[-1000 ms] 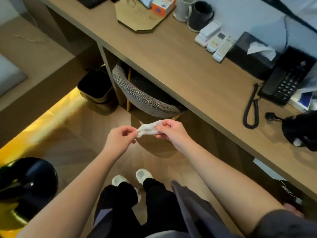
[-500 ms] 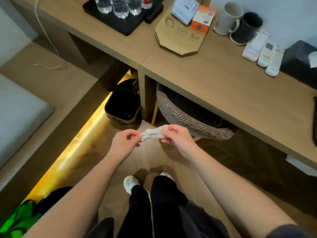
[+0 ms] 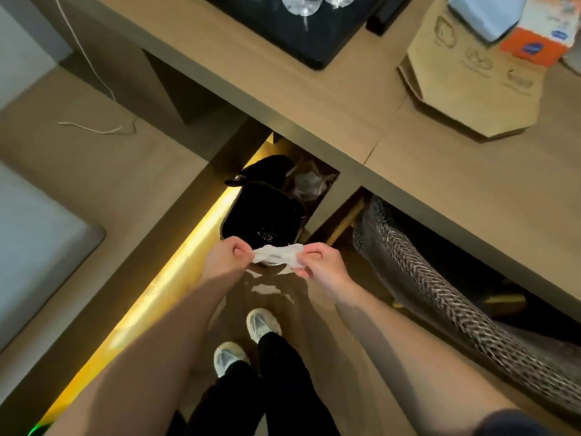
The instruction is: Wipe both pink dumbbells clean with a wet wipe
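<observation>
A crumpled white wet wipe [image 3: 276,255] stretches between my two hands in the middle of the view. My left hand [image 3: 227,257] pinches its left end. My right hand [image 3: 320,264] pinches its right end with curled fingers. The wipe hangs just in front of and above a black waste bin [image 3: 261,212] that stands on the floor under the desk. No pink dumbbell is in view.
A long wooden desk [image 3: 361,121] runs across the top right, bearing a black tray [image 3: 317,42] with bottles, a wooden board [image 3: 471,89] and boxes. A woven chair [image 3: 440,303] is tucked under the desk at right. A lit strip [image 3: 176,259] glows along the floor at left.
The view has swung left and closer to the bin. My hands, still pinching the wipe, now hang right over the near edge of the black bin.
</observation>
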A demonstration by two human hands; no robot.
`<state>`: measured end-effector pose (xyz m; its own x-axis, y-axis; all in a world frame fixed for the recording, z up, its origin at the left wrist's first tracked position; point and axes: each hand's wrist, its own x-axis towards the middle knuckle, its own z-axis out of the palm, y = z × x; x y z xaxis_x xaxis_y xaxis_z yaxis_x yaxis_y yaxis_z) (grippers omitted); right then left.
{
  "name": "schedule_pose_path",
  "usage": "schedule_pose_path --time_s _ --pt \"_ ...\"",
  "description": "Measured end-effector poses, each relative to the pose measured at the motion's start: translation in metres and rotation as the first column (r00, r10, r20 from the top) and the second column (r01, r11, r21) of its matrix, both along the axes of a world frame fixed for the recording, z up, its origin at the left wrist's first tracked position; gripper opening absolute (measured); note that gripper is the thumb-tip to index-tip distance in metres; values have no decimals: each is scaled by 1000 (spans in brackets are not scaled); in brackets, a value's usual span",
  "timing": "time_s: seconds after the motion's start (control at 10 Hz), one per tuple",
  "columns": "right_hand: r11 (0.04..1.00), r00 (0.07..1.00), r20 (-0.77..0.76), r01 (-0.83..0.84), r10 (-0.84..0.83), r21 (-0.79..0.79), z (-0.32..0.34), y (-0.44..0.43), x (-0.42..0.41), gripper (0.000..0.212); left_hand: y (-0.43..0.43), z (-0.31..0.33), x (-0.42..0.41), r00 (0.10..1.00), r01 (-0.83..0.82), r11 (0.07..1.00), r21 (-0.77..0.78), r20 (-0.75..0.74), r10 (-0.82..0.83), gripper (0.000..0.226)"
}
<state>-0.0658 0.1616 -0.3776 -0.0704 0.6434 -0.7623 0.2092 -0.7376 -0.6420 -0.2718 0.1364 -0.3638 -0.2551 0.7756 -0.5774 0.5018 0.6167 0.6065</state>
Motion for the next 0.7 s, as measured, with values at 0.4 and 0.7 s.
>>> schedule_pose_path --time_s 0.4,0.7 --pt "996 977 201 78 -68 -45 -169 61 -59 11 54 -185 -49 990 107 993 -42 -90 -110 25" --pt "884 851 242 -435 466 -174 -147 62 -49 73 56 -155 -56 939 299 942 -155 -125 -319 53"
